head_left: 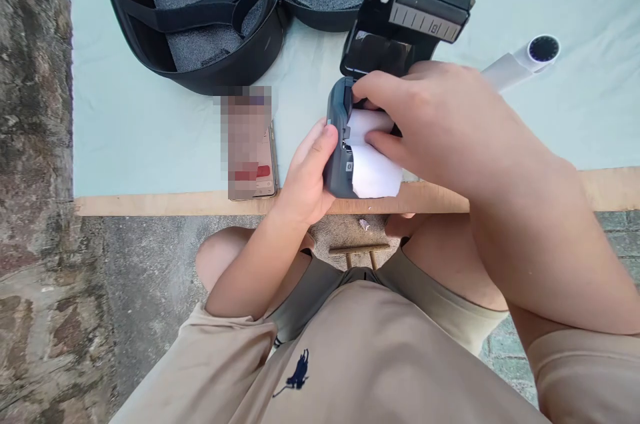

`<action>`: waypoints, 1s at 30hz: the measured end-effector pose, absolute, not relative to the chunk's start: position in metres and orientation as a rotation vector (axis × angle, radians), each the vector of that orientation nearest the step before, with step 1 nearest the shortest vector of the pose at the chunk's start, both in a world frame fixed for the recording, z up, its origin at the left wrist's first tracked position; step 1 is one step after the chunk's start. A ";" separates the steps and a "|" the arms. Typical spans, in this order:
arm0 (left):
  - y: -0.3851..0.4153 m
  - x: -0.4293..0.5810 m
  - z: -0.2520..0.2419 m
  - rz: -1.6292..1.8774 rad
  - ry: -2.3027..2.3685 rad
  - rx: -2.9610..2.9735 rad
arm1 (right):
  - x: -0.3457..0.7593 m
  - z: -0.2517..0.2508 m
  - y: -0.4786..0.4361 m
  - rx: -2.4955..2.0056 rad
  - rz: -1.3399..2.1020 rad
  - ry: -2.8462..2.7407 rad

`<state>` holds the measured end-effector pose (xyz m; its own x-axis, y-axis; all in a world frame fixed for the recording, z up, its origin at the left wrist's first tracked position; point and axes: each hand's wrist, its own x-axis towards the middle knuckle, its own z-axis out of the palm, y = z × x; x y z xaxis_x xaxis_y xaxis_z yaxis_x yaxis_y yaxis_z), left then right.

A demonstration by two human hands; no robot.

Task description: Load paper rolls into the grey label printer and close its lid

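Note:
A dark grey portable receipt printer (340, 171) is held over the table's front edge, its lid (425, 14) swung up and away. My left hand (307, 174) grips the printer's left side, thumb on the casing. A white paper roll (373, 167) sits in the printer's compartment, with a loose end hanging toward me. My right hand (425, 111) reaches in from the right, its fingers closed about the roll. The fingertips are partly hidden inside the compartment. To the right of that hand, a second paper roll (533, 54) with a dark core lies partly unrolled on the table.
Open black padded cases (240, 57) with grey foam and straps stand at the back. A phone (273, 164) lies left of the printer, its screen partly blurred. The pale-blue covered table (145, 137) ends in a wooden edge. A stone wall borders the left.

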<state>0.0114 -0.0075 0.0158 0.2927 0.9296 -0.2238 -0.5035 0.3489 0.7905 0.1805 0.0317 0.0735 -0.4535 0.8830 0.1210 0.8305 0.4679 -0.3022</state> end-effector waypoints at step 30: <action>0.000 0.006 0.008 1.134 0.851 0.521 | 0.210 0.044 0.035 -1.155 1.261 -0.833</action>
<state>0.0057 0.0003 0.0077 0.1724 0.9318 -0.3194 -0.5668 0.3590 0.7415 0.2105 0.0350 0.0440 0.1634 0.9793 -0.1197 -0.2746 -0.0714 -0.9589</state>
